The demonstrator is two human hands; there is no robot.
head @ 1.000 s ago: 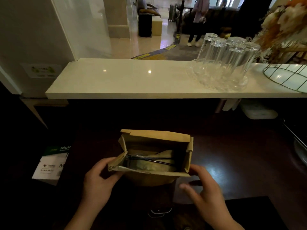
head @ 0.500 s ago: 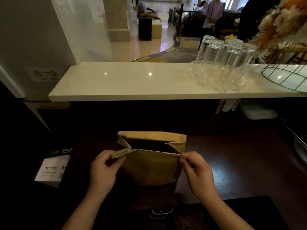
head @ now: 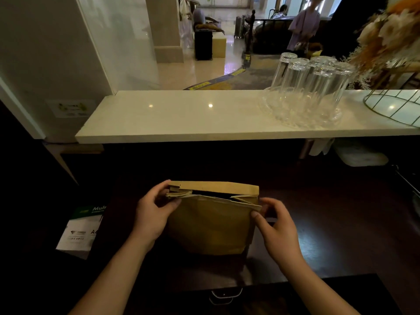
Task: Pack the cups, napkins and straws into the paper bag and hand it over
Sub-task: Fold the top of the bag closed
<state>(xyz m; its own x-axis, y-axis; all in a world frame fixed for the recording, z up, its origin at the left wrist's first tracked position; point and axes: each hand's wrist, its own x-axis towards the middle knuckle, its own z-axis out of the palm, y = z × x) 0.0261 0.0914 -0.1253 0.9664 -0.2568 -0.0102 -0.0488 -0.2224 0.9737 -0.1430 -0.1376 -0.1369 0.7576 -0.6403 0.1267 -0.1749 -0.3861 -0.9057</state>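
At lower centre the bag point(head: 211, 226) stands on the dark worktop point(head: 341, 219). My left hand point(head: 152, 214) and right hand point(head: 276, 226) pinch its top corners, closing the mouth. Next, I judge: fold it over, lift, hand across.

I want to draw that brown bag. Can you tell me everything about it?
The paper bag is plain brown, creased paper, standing upright on the dark counter. Its top is pinched nearly flat, leaving only a thin dark slit, so nothing inside shows. The side folds tuck inward. The left hand grips its top left corner and the right hand pinches the top right corner.
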